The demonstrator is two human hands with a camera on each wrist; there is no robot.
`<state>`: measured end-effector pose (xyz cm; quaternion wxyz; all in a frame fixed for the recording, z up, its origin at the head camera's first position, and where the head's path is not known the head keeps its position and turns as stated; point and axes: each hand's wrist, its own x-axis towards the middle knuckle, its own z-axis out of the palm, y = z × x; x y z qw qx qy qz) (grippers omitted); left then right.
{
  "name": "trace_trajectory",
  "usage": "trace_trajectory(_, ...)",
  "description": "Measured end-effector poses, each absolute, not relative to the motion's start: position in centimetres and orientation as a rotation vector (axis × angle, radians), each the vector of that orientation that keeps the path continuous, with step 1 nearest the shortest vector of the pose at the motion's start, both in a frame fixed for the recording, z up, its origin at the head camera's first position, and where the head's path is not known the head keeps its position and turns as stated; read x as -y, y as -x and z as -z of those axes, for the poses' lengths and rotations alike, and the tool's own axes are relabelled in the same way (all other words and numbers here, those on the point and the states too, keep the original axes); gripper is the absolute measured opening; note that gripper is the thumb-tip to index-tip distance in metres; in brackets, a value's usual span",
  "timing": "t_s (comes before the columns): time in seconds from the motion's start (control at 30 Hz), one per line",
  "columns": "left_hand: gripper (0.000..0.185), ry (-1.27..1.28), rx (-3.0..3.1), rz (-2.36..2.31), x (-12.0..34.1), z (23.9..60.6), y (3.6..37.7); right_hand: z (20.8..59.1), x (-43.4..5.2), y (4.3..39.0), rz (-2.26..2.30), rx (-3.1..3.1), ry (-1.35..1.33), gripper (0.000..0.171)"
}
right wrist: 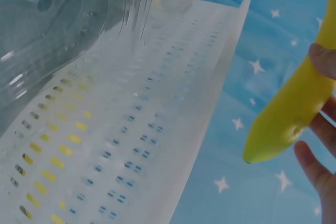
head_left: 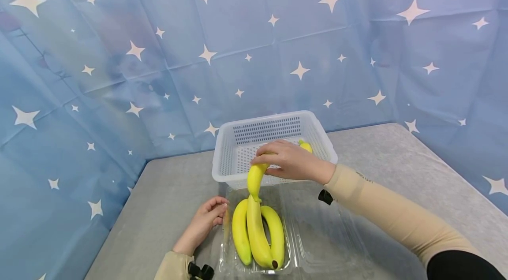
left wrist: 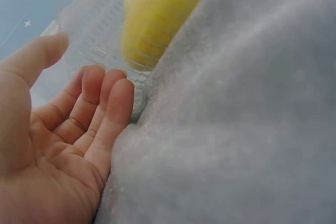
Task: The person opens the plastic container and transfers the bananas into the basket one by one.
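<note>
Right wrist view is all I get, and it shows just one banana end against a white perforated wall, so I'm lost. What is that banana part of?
Observer: The right hand grips the held banana above the near rim of a white basket.
Operator: Are there more bananas?
Observer: Yes, three bananas lie in a clear plastic tray in front of the basket.
Operator: And the other hand?
Observer: The left hand rests on the grey table, its fingertips touching the tray's left edge.
</note>
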<state>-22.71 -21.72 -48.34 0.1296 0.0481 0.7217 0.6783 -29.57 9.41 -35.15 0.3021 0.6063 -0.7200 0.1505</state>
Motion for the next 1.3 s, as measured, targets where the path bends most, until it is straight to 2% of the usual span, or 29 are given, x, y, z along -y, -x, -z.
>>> trace_trajectory(0.9, 0.034, -0.14, -2.109, -1.942, 21.9, 47.8, 22.7, 34.7, -10.5, 31.1, -0.395, 2.05, -1.533, 0.049)
trace_trajectory(1.3, 0.032, -0.143, -2.111, -1.95, 21.9, 48.3, 22.7, 35.0, -11.2, 32.4, -0.387, 2.14, -1.49, 0.045)
